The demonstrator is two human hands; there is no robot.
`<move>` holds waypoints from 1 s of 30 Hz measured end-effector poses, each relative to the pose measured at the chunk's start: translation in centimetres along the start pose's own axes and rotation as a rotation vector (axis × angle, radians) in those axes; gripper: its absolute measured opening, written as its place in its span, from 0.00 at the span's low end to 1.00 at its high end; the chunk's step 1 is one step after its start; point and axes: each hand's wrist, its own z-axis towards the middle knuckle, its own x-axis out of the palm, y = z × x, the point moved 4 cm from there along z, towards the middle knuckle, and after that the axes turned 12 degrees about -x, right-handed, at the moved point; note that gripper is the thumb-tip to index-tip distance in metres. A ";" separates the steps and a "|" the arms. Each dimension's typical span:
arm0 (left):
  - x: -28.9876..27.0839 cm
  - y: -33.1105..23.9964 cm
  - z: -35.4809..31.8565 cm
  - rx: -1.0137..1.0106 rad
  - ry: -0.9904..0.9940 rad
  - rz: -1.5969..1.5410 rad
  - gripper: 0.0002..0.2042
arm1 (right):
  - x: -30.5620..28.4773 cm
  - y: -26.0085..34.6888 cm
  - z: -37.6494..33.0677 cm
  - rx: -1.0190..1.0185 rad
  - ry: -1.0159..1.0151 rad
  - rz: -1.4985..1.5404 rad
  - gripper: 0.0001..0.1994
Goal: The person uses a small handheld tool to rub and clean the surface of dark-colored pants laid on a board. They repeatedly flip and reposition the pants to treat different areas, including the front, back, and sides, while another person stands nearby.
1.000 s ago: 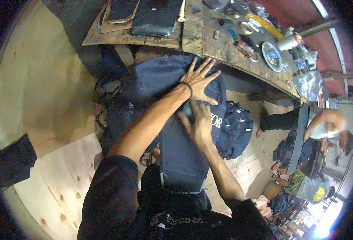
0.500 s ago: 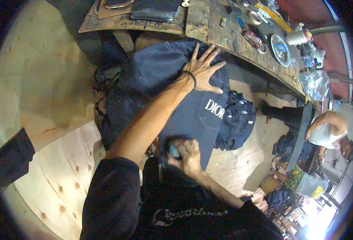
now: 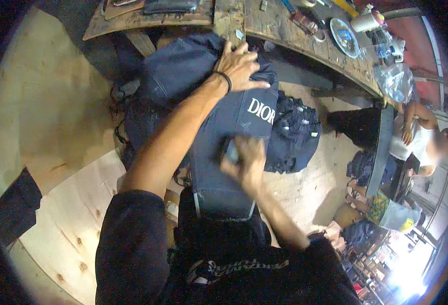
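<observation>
A dark navy garment (image 3: 214, 127) with light stitching and a pocket with white lettering is spread before me. Its lower end lies over a dark flat board (image 3: 224, 204) with pale edges. My left hand (image 3: 238, 67), a dark band round its wrist, rests on the garment's far part. Its fingers are bent over the cloth and apart, with the thumb stretched to the right. Closer to me, my right hand (image 3: 249, 161) is closed round a small pale blue thing (image 3: 232, 151) against the cloth. Motion blurs it, so its kind is unclear.
A worn wooden table (image 3: 280, 38) at the far side carries a round dish (image 3: 344, 38), a thread cone (image 3: 364, 21) and tape rolls. Dark folded garments (image 3: 295, 134) lie to the right. Plywood (image 3: 46, 112) stands at left. Another person (image 3: 412, 137) sits at far right.
My right hand has moved away from me along the cloth with the pale blue thing. My left fingers are more bent. The view has shifted, and the board's near end now shows.
</observation>
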 end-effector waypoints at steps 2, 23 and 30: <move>-1.4 0.2 -0.1 0.084 0.015 -0.035 0.39 | 1.8 1.3 -3.9 -0.210 0.001 -0.047 0.31; -1.9 1.1 -5.1 -0.343 0.055 -0.028 0.67 | -1.2 -4.1 4.2 -0.249 -0.219 -0.184 0.14; -1.9 0.7 -5.4 -0.347 -0.022 0.005 0.66 | 5.3 0.9 -8.8 -0.293 0.246 -0.160 0.30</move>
